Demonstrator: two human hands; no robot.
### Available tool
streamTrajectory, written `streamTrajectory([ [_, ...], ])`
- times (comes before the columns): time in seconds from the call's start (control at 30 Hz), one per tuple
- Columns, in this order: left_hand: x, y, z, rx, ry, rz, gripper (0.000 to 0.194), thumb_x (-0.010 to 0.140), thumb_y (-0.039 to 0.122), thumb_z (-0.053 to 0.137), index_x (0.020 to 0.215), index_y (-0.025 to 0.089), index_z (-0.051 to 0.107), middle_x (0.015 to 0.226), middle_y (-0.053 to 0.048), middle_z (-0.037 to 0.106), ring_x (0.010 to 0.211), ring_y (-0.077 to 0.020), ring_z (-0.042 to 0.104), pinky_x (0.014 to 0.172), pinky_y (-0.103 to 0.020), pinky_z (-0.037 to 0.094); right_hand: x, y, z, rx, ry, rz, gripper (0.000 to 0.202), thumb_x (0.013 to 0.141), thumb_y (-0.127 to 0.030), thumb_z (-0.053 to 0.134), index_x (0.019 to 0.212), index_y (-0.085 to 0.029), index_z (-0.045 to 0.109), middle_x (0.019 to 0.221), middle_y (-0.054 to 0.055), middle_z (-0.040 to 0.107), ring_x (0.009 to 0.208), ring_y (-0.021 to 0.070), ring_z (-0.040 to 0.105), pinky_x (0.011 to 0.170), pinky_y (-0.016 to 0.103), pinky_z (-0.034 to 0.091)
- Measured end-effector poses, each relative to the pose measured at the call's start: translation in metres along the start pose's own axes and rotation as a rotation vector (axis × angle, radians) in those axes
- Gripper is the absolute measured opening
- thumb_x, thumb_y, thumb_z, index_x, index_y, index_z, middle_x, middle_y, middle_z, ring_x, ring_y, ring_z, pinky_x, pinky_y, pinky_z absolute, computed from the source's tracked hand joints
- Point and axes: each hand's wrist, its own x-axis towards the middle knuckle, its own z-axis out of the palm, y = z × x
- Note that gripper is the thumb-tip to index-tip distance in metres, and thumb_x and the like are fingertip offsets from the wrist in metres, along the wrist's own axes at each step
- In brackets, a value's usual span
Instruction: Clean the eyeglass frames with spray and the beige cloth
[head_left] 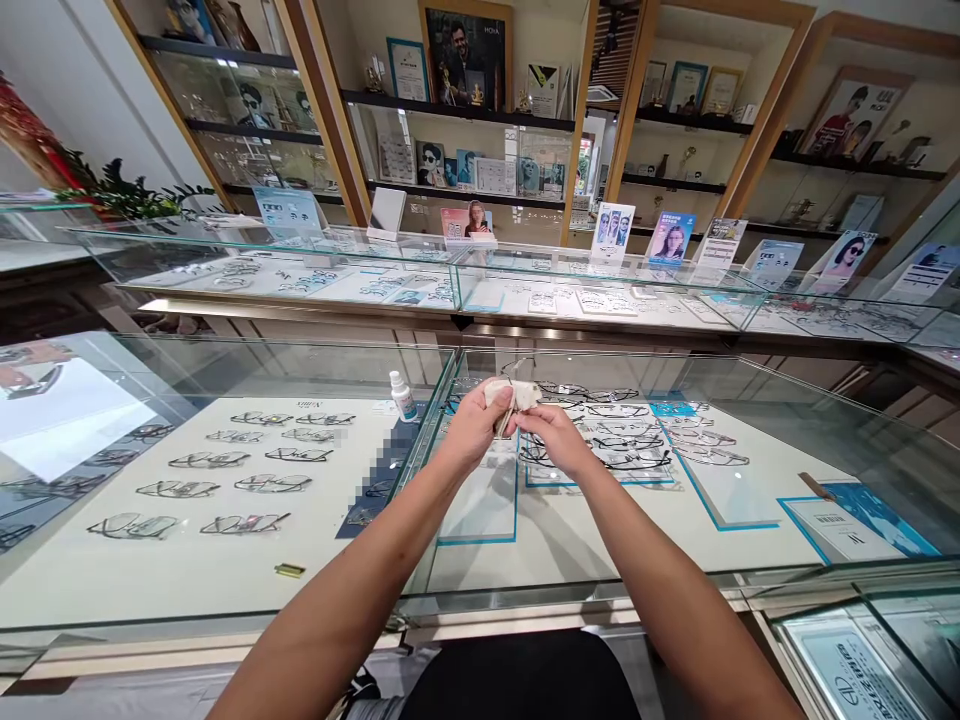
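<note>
Above the glass counter, my left hand (472, 428) is closed round a crumpled whitish cloth (516, 394), its thumb pressing on the front. My right hand (559, 438) meets it from the other side, with fingers pinched at the cloth's lower right edge. A thin, dark line shows at the top of the cloth, perhaps part of a spectacle frame; folds and fingers hide most of it. Under the glass below my hands lie several rows of eyeglasses (634, 458). A white spray bottle (403, 398) stands to the left of my hands.
More eyeglasses (259, 484) lie in the left part of the showcase. A small yellow-green object (290, 570) is near the front edge. White paper (71, 410) lies at the far left. Beyond stands another glass showcase (330, 290) with upright advertising cards (670, 240) on top.
</note>
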Motion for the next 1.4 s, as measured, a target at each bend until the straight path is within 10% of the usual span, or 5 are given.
streamTrajectory([
  [0.37, 0.012, -0.006, -0.008, -0.086, 0.143, -0.019, 0.058, 0.075, 0.070, 0.085, 0.095, 0.017, 0.070, 0.079, -0.002, 0.071, 0.067, -0.0138, 0.061, 0.063, -0.024, 0.050, 0.000, -0.002, -0.014, -0.003, 0.208, -0.151, 0.027, 0.090, -0.041, 0.065, 0.076, -0.023, 0.078, 0.101, 0.007, 0.068, 0.104, 0.0243, 0.060, 0.092, 0.035, 0.045],
  [0.5, 0.007, -0.009, -0.009, 0.087, 0.027, -0.116, 0.056, 0.082, 0.070, 0.078, 0.096, 0.017, 0.072, 0.075, -0.001, 0.068, 0.062, -0.0130, 0.054, 0.057, -0.023, 0.041, 0.002, 0.001, -0.024, 0.022, 0.370, -0.196, 0.026, 0.091, -0.042, 0.065, 0.081, -0.023, 0.081, 0.116, 0.008, 0.058, 0.119, 0.0257, 0.056, 0.102, 0.034, 0.042],
  [0.73, -0.003, -0.015, 0.004, 0.059, -0.131, -0.258, 0.059, 0.080, 0.073, 0.078, 0.092, 0.016, 0.069, 0.073, 0.001, 0.062, 0.065, -0.0123, 0.049, 0.060, -0.023, 0.037, 0.004, 0.006, -0.020, 0.176, 0.276, -0.124, 0.027, 0.086, -0.050, 0.077, 0.089, -0.025, 0.086, 0.122, 0.008, 0.061, 0.133, 0.0286, 0.054, 0.113, 0.035, 0.040],
  [1.4, -0.005, -0.019, 0.003, 0.142, -0.105, -0.169, 0.058, 0.082, 0.064, 0.082, 0.110, 0.015, 0.066, 0.079, -0.001, 0.069, 0.064, -0.0145, 0.061, 0.061, -0.026, 0.045, 0.003, 0.010, -0.012, 0.298, 0.276, 0.015, 0.028, 0.077, -0.051, 0.085, 0.081, -0.024, 0.080, 0.102, 0.003, 0.071, 0.068, 0.0145, 0.055, 0.049, 0.027, 0.042],
])
